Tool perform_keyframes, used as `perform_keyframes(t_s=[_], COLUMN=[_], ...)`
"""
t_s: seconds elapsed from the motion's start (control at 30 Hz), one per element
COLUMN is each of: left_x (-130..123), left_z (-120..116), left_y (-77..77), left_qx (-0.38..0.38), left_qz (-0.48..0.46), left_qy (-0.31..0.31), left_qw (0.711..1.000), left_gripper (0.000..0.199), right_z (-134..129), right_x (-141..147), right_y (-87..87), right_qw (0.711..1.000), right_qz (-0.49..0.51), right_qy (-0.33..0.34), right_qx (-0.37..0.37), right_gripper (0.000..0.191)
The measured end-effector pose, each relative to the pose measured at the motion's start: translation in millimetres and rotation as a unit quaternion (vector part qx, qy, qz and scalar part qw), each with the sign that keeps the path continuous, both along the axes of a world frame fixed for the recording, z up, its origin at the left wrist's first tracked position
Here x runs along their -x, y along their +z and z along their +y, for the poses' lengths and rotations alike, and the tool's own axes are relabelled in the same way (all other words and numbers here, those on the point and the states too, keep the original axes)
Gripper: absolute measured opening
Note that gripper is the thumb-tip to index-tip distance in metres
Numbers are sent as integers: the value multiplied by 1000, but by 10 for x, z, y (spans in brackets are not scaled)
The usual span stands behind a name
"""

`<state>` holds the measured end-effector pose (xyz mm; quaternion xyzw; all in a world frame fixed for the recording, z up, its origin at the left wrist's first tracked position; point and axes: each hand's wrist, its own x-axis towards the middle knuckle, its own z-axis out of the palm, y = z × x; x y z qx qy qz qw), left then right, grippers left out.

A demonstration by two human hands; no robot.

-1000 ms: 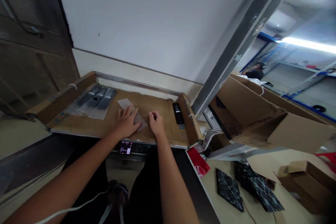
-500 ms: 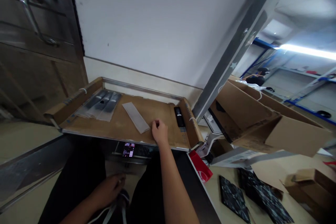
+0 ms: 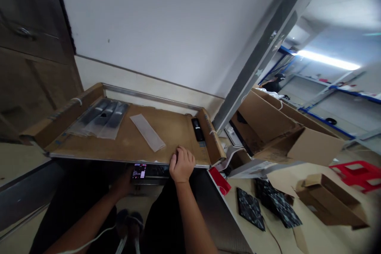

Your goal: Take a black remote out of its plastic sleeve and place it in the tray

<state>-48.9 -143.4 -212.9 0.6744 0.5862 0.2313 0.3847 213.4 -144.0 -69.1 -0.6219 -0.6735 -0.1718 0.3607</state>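
The left hand [image 3: 125, 182] has been lifted from the lap to the lit phone [image 3: 139, 171] under the cardboard tray [image 3: 89, 97], its grip hidden, while the right hand [image 3: 182, 164], loosely curled and holding nothing, has been drawn back to the near edge.

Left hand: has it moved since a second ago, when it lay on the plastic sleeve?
Yes. The left hand has left the sleeve and dropped below the cardboard tray's front edge, now beside the lit phone.
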Motion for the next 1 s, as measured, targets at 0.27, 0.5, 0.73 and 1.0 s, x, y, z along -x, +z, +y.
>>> perform_keyframes(t_s=[0.27, 0.5, 0.73, 1.0], left_x=[10, 5, 47, 111], left_z=[46, 117, 106, 158], left_y=[-398, -357, -367, -385], left_qx=[-38, -52, -76, -104], left_qz=[-16, 11, -20, 139], left_qy=[37, 97, 93, 66], left_qw=[998, 994, 993, 983], left_gripper=[74, 58, 45, 38], right_z=[-203, -162, -166, -142], right_x=[15, -5, 18, 32], right_y=[-527, -624, -624, -654], right_qw=[997, 996, 995, 993], right_qz=[-44, -52, -54, -50], right_qy=[-42, -36, -44, -67], right_qx=[-38, -61, -64, -78], right_gripper=[54, 62, 65, 53])
